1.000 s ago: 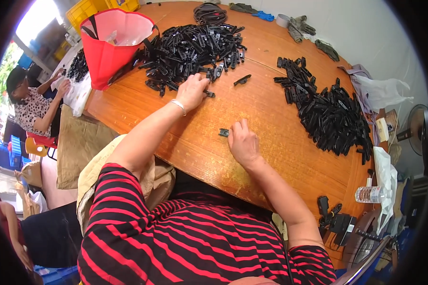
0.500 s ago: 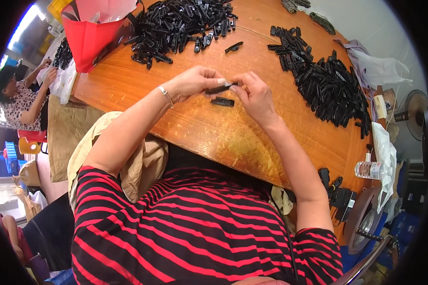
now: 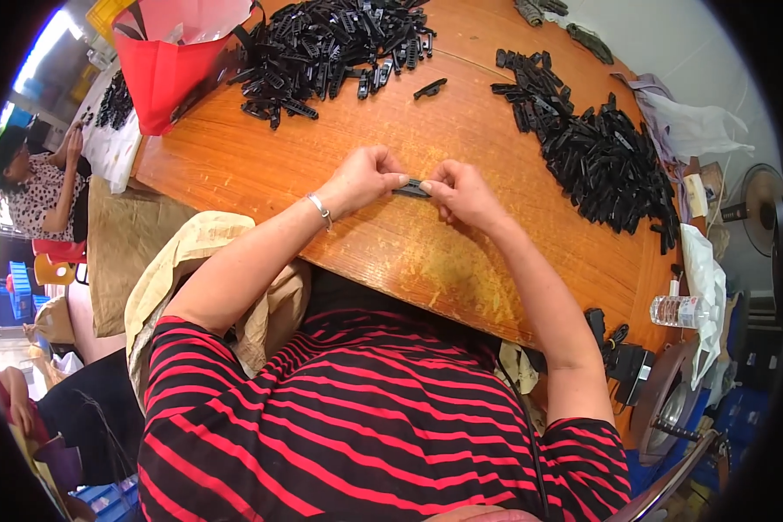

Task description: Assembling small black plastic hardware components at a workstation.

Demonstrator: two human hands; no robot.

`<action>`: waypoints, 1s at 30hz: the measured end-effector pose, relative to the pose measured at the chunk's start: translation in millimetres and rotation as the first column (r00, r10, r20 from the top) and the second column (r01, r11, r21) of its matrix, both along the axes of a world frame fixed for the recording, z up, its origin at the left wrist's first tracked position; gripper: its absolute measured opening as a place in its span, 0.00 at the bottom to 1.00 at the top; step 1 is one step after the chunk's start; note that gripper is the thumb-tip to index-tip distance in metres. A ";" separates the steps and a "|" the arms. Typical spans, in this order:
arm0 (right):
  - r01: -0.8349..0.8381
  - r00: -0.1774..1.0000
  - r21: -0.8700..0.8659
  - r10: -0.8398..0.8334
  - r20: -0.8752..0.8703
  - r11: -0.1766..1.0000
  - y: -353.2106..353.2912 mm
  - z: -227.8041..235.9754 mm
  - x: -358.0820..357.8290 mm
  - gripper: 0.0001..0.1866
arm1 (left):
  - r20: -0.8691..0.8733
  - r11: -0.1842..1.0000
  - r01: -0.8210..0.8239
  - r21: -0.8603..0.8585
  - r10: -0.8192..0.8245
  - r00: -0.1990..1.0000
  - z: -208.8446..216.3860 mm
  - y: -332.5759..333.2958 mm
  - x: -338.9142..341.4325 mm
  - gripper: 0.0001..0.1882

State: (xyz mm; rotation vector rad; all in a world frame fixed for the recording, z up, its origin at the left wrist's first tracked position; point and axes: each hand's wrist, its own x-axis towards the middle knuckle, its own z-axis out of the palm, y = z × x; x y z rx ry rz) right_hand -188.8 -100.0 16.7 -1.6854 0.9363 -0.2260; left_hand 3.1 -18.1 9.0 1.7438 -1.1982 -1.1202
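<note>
head: hands (image 3: 357, 181) (image 3: 471, 197) now on black piece (image 3: 414, 189)

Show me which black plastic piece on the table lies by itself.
The slim black piece between the left heap and right heap, nearer the left, touching neither; the rest are piled or held.

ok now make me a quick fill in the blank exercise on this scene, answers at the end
1. The left hand and right hand hold a small part coloured ____.
2. The bag is ____ on its outside.
3. The pile of parts at picture right lies nearer the ____ hand.
4. The shirt is patterned with ____.

Missing words: black; red; right; stripes.
</note>
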 end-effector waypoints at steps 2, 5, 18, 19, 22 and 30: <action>-0.016 0.999 -0.013 0.016 0.028 1.000 3.0 -4.3 2.5 0.10 | -0.002 1.000 -0.012 0.015 0.012 1.000 -1.1 1.2 -0.3 0.09; 0.011 1.000 0.042 -0.012 0.022 0.999 1.4 -2.8 6.4 0.10 | 0.086 1.000 -0.013 -0.011 0.014 0.996 -1.1 0.4 0.8 0.09; -0.120 0.942 0.256 0.192 -0.277 0.959 -27.3 24.7 19.9 0.12 | 0.125 0.983 0.034 0.178 -0.057 0.990 4.1 -5.0 1.1 0.12; -0.135 0.929 0.230 0.204 -0.310 0.964 -28.2 28.2 19.7 0.13 | 0.223 0.988 0.056 0.142 -0.087 0.971 5.6 -6.8 -1.1 0.13; -0.115 0.960 0.235 0.168 -0.222 0.965 -20.7 15.5 18.6 0.14 | 0.280 0.989 0.056 0.139 -0.093 0.955 2.5 -0.6 -0.1 0.15; -0.050 0.994 0.134 0.035 0.108 0.990 21.4 10.1 -5.9 0.09 | 0.242 0.989 0.145 0.010 -0.143 0.960 1.2 12.6 3.5 0.17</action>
